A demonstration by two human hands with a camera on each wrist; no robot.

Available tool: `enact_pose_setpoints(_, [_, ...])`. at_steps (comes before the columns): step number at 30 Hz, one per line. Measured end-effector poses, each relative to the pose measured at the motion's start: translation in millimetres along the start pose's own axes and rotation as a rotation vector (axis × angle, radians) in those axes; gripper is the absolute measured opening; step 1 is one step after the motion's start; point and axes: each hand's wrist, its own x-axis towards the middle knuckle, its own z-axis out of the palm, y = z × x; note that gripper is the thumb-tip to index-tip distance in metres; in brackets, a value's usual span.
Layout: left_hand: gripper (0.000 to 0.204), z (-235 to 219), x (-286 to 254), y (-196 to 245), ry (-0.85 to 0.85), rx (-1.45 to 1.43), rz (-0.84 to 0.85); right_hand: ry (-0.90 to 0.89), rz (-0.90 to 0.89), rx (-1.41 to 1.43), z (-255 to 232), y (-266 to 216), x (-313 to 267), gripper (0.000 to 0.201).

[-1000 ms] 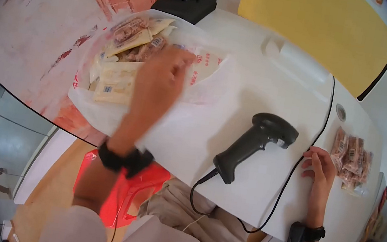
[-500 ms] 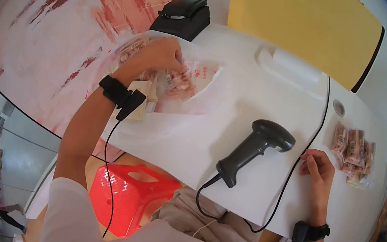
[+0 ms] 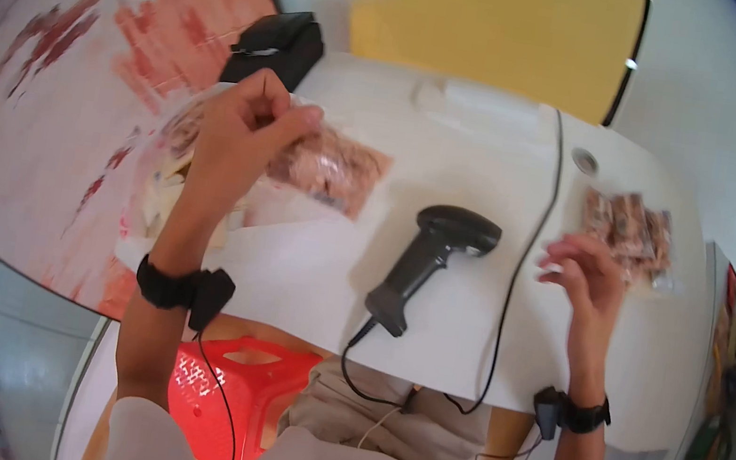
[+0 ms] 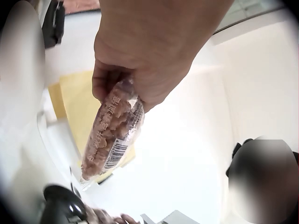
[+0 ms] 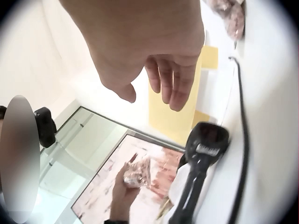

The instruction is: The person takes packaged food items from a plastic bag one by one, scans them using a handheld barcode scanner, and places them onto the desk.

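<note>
In the head view my left hand pinches one end of a clear packet of pinkish-brown food pieces. The left wrist view shows a barcode and printed characters on this packet, which hangs from the fingers. Below the hand, a white plastic bag lies spread on the table, with cream packets and meat-coloured ones in it, partly hidden by the forearm. My right hand is raised beside the cable, fingers loosely bent, holding nothing. Between both hands stands a black barcode scanner.
Several similar packets lie in a group at the table's right. A black box-shaped device stands at the back left, and a yellow panel along the back. The black cable crosses the table. A red stool is below the front edge.
My left hand has lifted the packet out of the bag and brought it towards the scanner. The right hand has risen off the table. The head view has shifted.
</note>
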Motion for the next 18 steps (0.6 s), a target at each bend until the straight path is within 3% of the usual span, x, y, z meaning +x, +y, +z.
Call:
enact_pose_setpoints(3, [0.025,51,-20,-1,-0.113,-0.123,0.021,-0.277,0.05,0.151,35,-17,-1,0.044])
enact_pose_setpoints(4, [0.025,66,-25,0,-0.128,-0.14,-0.002,-0.323,0.125,0.218,48,-25,-4,0.046])
enact_pose_setpoints(6, [0.025,88,-33,2,-0.257,-0.217,-0.109,-0.329,0.112,0.147,53,-23,-7,0.041])
enact_pose_setpoints(8, [0.023,95,-41,-13,-0.222,-0.208,-0.121,-0.247,0.118,0.026,50,-8,-6,0.035])
enact_pose_setpoints(9, [0.023,93,-48,-21,-0.092,0.028,-0.045,-0.107,0.119,0.087,44,0,-8,0.026])
enact_pose_setpoints(10, [0.025,91,-54,-27,0.039,0.265,0.03,-0.117,0.119,0.084,36,5,-6,0.026])
enact_pose_setpoints(11, [0.03,85,-61,-30,0.013,0.334,-0.127,0.022,0.141,0.135,25,9,-3,0.024])
enact_pose_setpoints(12, [0.03,83,-67,-35,0.018,0.324,-0.13,0.168,0.164,0.182,17,14,-1,0.023])
enact_pose_setpoints(15, [0.03,94,-83,-42,-0.341,0.668,-0.258,0.227,0.194,0.15,-4,36,4,0.022])
enact_pose_setpoints(16, [0.03,107,-83,-47,-0.355,0.608,-0.233,0.253,0.176,0.092,-19,31,3,0.022])
enact_pose_setpoints(18, [0.033,103,-85,-55,-0.349,-0.028,-0.409,0.279,0.232,0.014,-5,35,6,0.024])
